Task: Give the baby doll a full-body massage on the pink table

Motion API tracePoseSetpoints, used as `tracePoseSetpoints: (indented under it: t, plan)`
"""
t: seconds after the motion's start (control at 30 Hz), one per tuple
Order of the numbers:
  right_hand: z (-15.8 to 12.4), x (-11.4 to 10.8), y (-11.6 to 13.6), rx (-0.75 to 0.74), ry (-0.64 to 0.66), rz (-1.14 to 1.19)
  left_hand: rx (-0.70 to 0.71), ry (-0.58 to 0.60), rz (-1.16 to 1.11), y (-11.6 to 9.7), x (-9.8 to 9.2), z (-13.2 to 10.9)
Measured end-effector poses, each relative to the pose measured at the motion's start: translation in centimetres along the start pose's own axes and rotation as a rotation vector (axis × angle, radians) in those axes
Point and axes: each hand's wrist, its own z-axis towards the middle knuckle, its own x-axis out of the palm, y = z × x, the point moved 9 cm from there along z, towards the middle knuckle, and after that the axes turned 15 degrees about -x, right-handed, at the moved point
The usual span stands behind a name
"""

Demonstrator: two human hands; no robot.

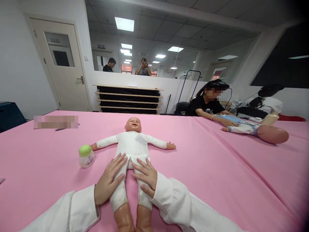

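Pink cloth covers the surface, on which a baby doll in a white suit lies on its back, head away from the wearer, arms spread, legs toward the camera.

Left hand: flat on the doll's hip and thigh on that side, fingers extended and slightly apart, pressing, not clamped on anything. White sleeve.

Right hand: flat on the other thigh, fingers likewise spread, holding nothing. The pair appear to steady the doll against the cloth.

Small white jar with green lid: upright, just beside the doll's arm, within reach, untouched.

Pen: far left, well apart.

Second doll: far right, lying on its side under a co-worker's hand.

Stacked black trays on a wooden rack against the rear wall.
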Motion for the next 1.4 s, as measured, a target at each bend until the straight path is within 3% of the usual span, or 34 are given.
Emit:
tracePoseSetpoints:
  t: [0.1, 0.2, 0.37, 0.53, 0.73, 0.9, 1.0, 1.1, 1.17, 1.3, 1.4]
  plan:
    - [0.3, 0.6, 1.9, -0.172, -0.007, 0.020, -0.030, 0.058, 0.086, 0.8, 0.9, 0.5]
    - [0.5, 0.7, 3.7, -0.302, -0.036, 0.043, 0.030, 0.083, 0.123, 0.3, 1.1, 0.0]
    - [0.9, -1.3, 4.7, -0.321, -0.234, 0.014, 0.140, 0.169, 0.097, -1.1, 1.3, -0.6]
    - [0.6, -3.2, 3.7, -0.230, -0.407, -0.051, 0.120, 0.197, -0.013, -1.7, 1.1, -0.6]
    - [-0.2, -2.4, 0.3, 0.050, -0.257, -0.044, 0.153, 0.185, -0.254, -3.3, 0.1, -2.3]
    - [-0.3, -0.7, -0.7, 0.126, -0.072, 0.016, 0.005, 0.306, -0.811, -2.3, 0.0, -2.2]
    - [0.1, 0.3, 0.4, 0.025, 0.003, 0.054, -0.111, 0.130, -0.969, 0.0, -1.1, -1.4]
    - [0.4, 0.5, 2.1, -0.104, -0.033, 0.088, -0.176, -0.085, -0.870, 1.8, -2.5, -0.8]
    - [0.6, 0.4, 3.3, -0.182, -0.049, 0.103, -0.194, -0.160, -0.742, 2.3, -3.0, -0.5]
    - [0.9, 0.5, 5.4, -0.260, 0.045, 0.146, -0.183, -0.138, -0.518, 2.1, -2.7, 0.3]
    - [1.2, -0.9, 6.1, -0.255, -0.026, 0.194, -0.149, -0.099, -0.324, 1.6, -2.0, 0.5]
